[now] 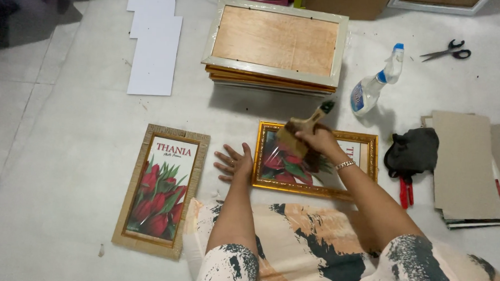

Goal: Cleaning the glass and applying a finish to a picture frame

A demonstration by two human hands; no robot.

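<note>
Clear spray bottle (369, 90) lying on the white floor, just right of the frame stack, with a blue-and-white top. Small blue and white label (358, 98) stuck on its fat lower part. No signs or screens.

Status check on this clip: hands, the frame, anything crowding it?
Right hand gripping brush over gold picture frame. Left hand flat on floor at frame's left edge. Woven-border frame apart, left; black cloth right, apart.
</note>
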